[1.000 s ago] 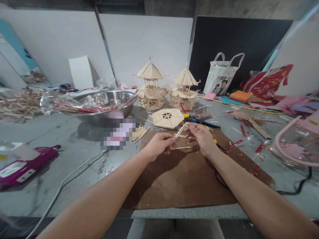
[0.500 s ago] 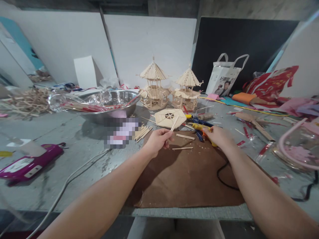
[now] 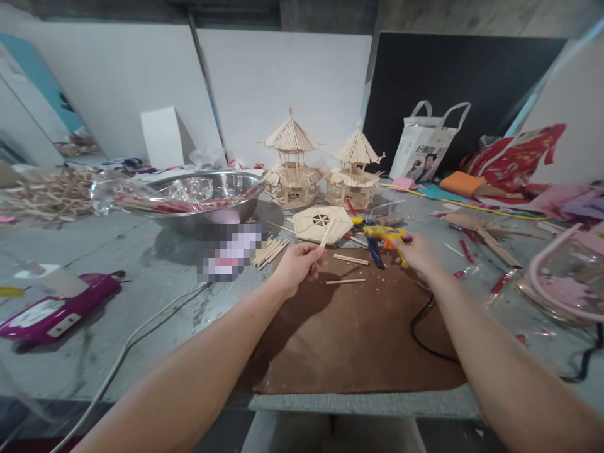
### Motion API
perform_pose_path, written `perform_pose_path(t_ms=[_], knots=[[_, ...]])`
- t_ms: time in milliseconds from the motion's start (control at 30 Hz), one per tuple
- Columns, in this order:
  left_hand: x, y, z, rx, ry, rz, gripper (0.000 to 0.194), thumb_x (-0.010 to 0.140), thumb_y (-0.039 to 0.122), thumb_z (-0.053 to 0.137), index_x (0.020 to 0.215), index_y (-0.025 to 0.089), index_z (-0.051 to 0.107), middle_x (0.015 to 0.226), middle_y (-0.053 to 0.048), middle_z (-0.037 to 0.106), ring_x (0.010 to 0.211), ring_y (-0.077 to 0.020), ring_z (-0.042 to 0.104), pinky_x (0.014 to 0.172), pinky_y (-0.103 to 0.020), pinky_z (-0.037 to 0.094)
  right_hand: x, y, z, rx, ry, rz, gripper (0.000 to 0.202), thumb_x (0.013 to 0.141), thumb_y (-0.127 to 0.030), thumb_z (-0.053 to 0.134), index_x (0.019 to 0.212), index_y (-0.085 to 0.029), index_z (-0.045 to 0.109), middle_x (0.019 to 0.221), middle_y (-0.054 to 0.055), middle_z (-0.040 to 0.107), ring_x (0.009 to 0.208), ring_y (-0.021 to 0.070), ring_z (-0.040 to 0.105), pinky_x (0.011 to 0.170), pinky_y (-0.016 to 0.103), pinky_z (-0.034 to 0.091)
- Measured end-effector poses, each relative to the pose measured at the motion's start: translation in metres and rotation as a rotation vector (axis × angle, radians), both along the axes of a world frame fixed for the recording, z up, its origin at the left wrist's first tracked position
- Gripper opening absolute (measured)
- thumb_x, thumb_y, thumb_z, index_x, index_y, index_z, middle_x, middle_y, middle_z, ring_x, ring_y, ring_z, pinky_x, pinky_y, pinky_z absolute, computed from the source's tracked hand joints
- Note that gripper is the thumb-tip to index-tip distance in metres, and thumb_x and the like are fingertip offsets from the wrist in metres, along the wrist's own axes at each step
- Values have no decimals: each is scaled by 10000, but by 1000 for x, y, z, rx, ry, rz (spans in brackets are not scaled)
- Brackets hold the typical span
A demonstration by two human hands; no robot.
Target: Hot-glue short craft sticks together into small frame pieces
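Likely gluing: left hand (image 3: 298,267) pinches pale slim wooden strip (image 3: 328,232); right hand (image 3: 421,254) grips yellow pistol-shaped glue gun (image 3: 384,233). Presumably, align gun next.

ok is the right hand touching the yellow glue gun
Touching. The head view shows the right hand gripping the yellow glue gun at its rear, with no gap between them.

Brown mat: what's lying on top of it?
Sticks, crumbs, a blue handle and black cord show on the mat. The forearms cover parts of its sides, hiding anything there.
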State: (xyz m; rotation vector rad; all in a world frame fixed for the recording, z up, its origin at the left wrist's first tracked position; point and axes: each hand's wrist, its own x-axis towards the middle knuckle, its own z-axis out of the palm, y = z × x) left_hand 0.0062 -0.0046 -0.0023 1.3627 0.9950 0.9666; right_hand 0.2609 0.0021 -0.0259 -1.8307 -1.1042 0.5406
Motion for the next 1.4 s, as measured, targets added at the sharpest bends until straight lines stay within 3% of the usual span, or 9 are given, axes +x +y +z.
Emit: perform_pose_path(t_ms=[100, 200, 367, 533, 633, 767, 867, 1000, 1400], knots=[[0, 0, 0, -9, -12, 4, 242, 639, 363, 541, 687, 129, 498, 571, 11, 550, 318, -30, 412, 319, -159, 287, -12, -8, 19, 175, 252, -89, 294, 616, -331, 573, 835, -152, 491, 602, 1, 567, 328, 61, 448, 319, 182, 326], [-1, 1, 0, -17, -27, 3, 250, 636, 370, 542, 684, 130, 494, 569, 11, 551, 314, -30, 408, 316, -158, 287, -19, -14, 32, 242, 500, -55, 197, 628, -340, 550, 682, -153, 517, 577, -6, 556, 334, 52, 423, 302, 181, 318], [-1, 2, -1, -4, -20, -11, 258, 637, 381, 539, 684, 132, 497, 568, 14, 550, 317, -32, 412, 315, -161, 289, -26, -19, 37, 275, 690, 229, 177, 572, -312, 605, 642, -183, 505, 468, -57, 464, 382, 71, 444, 378, 208, 397], [-1, 3, -2, -2, -14, -12, 272, 635, 388, 539, 681, 123, 498, 573, 6, 545, 317, -30, 411, 315, -160, 291, -42, -29, 36, 341, 546, 390, 232, 542, -270, 631, 741, -181, 553, 562, -40, 537, 440, 77, 494, 426, 215, 426], [-1, 3, -1, -3, -15, 4, 266, 634, 381, 542, 678, 123, 497, 573, 7, 543, 311, -28, 406, 313, -160, 291, -53, -34, 35, 346, 378, 470, 231, 560, -290, 613, 752, -168, 574, 575, -25, 551, 401, 67, 451, 386, 210, 396], [-1, 3, -1, -25, -12, 38, 251, 628, 367, 553, 684, 129, 497, 561, 15, 542, 307, -31, 403, 307, -161, 288, -60, -34, 28, 375, 67, 476, 202, 577, -331, 596, 684, -160, 580, 576, 2, 583, 438, 104, 485, 430, 244, 420], [-1, 3, 0, -36, -5, 55, 249, 623, 359, 559, 687, 127, 498, 554, 16, 540, 302, -29, 399, 301, -159, 284, -61, -34, 22, 401, -151, 505, 250, 607, -355, 569, 771, -170, 597, 705, 23, 627, 626, 166, 564, 587, 291, 452], [-1, 3, 0, -33, 2, 53, 252, 626, 362, 556, 706, 127, 508, 549, 17, 536, 299, -27, 398, 300, -155, 289, -64, -38, 22, 380, -341, 493, 305, 636, -396, 535, 833, -172, 600, 748, 33, 638, 689, 193, 575, 633, 297, 444], [0, 1, 3, -15, 20, 52, 238, 630, 346, 558, 686, 122, 503, 541, 11, 545, 300, -24, 391, 308, -152, 290, -73, -44, 33, 378, -364, 474, 307, 623, -426, 536, 820, -207, 621, 749, 27, 647, 721, 216, 582, 653, 313, 450]])
